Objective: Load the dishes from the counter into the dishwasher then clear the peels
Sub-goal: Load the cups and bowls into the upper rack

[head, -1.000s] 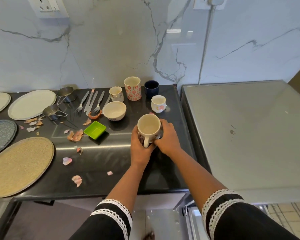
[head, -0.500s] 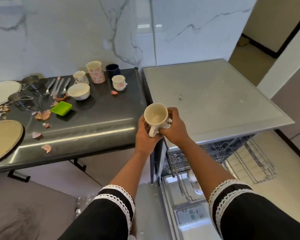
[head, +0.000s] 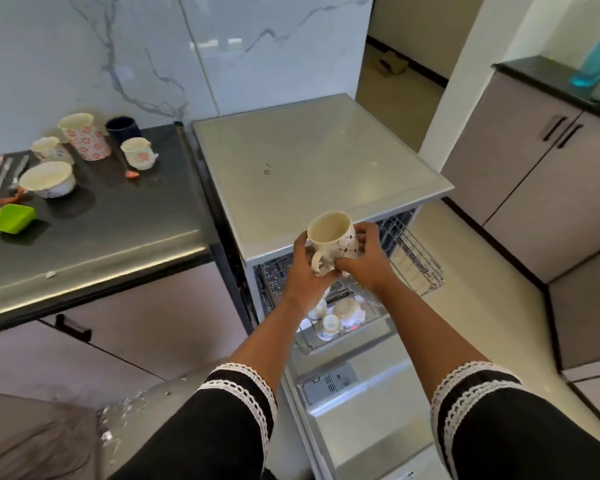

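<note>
Now, both hands (head: 329,263) grip the cream patterned ceramic mug (head: 334,238); it could knock the upturned cups (head: 338,315) racked below.

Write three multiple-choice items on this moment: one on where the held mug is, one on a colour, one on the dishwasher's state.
1. Where is the white mug?
A. On the black counter
B. Held above the open dishwasher
C. Inside the rack

2. What colour is the small square dish on the counter?
A. Green
B. Red
C. Blue

3. What state is the dishwasher in?
A. Shut
B. Open, rack empty
C. Open, cups already in the rack

Answers: 1 B, the left hand and right hand both grip it in front of the machine; 2 A, bright green; 3 C, cups lie in the pulled-out rack.
</note>
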`<state>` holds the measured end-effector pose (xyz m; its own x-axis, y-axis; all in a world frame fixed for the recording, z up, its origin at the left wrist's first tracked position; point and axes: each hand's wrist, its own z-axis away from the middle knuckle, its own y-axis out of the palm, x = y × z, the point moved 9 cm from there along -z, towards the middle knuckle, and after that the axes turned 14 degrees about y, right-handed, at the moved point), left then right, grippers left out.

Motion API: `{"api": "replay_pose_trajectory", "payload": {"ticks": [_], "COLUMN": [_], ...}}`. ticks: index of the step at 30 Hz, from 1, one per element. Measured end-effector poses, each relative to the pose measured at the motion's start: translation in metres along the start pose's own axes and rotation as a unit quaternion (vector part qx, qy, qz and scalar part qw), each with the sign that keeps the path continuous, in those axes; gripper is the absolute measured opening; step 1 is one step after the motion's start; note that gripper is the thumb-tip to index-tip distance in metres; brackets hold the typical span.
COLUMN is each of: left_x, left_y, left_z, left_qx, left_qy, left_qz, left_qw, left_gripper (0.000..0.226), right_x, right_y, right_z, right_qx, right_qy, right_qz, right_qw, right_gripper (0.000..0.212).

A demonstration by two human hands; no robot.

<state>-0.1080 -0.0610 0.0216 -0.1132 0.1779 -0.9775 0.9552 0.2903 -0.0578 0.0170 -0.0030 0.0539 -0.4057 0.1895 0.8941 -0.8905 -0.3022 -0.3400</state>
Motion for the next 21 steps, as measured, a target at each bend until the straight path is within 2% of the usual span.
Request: {"api": "replay_pose_trajectory", "payload": {"ticks": [4,8,13,21], "left_x": [0.002,0.014,0.018,0.058], "left_y": [0.03,0.044,0.066,0.123], "left_z": [0.01,0.019,0.027,0.036], "left_qx": [-0.008,-0.007,-0.008,-0.022], "left_qy": [-0.028,-0.093,-0.096,-0.14], "left_qz": [0.023,0.015,0.014,0.101], "left_qw": [0.999,0.995,0.995,0.985], "left_gripper": [0.082,0.101,0.1,0.093], "right_x": [-0.023,-0.042,-0.065,-0.101], "right_y": [-0.027,-0.04,-0.054,-0.072], "right_z": [0.003,0.002,-0.002,-0.021], "right_qx": [-0.023,-0.043,-0.071,-0.102], "right_qy": [0.034,0.071,0.118,0.164], "right_qz": [-0.015,0.014,0.013,0.049], "right_qw": [0.999,0.996,0.99,0.98], "right_gripper": [0.064,0.064,0.061,0.064]}}
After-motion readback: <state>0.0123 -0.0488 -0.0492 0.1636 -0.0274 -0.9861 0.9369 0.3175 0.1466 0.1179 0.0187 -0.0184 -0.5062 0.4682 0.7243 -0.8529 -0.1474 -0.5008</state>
